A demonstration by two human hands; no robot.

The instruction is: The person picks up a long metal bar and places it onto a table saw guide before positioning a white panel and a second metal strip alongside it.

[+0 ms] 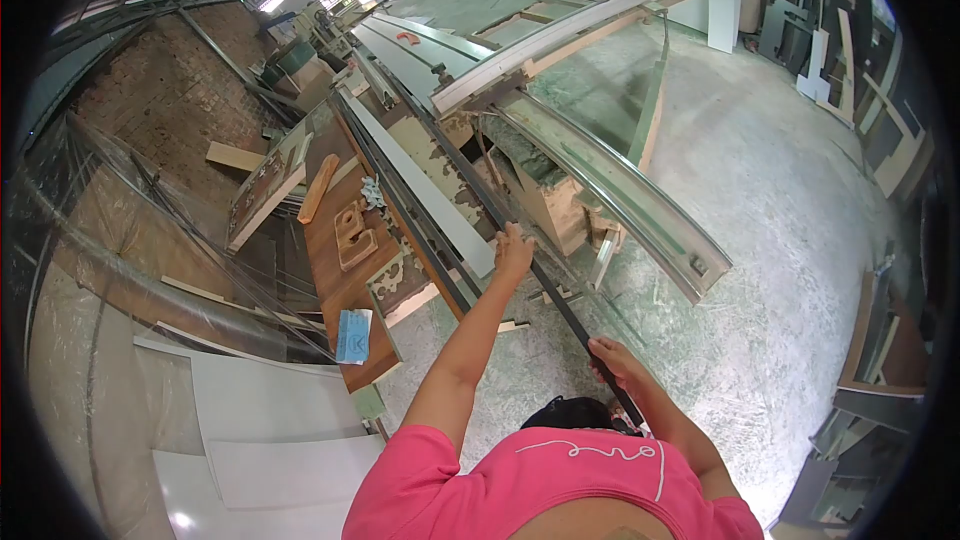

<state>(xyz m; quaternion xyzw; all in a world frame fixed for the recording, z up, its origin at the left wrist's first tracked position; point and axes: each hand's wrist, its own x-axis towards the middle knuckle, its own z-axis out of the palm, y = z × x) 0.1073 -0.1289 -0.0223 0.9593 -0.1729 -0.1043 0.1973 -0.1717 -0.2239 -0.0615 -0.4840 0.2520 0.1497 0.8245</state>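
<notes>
A long, narrow dark strip runs from the saw table down toward my body. Farther along it, my left hand bends its fingers over the strip's edge. Closer to me, my right hand is closed round the strip, thumb on top, the other fingers partly hidden. Left of the strip lies a long pale board on the machine bed. The sliding table saw carries a small red-orange piece on its top.
A wooden side table at the left holds a wooden push handle and a blue packet. A metal rail and a crosscut fence jut out right. White panels lie at lower left.
</notes>
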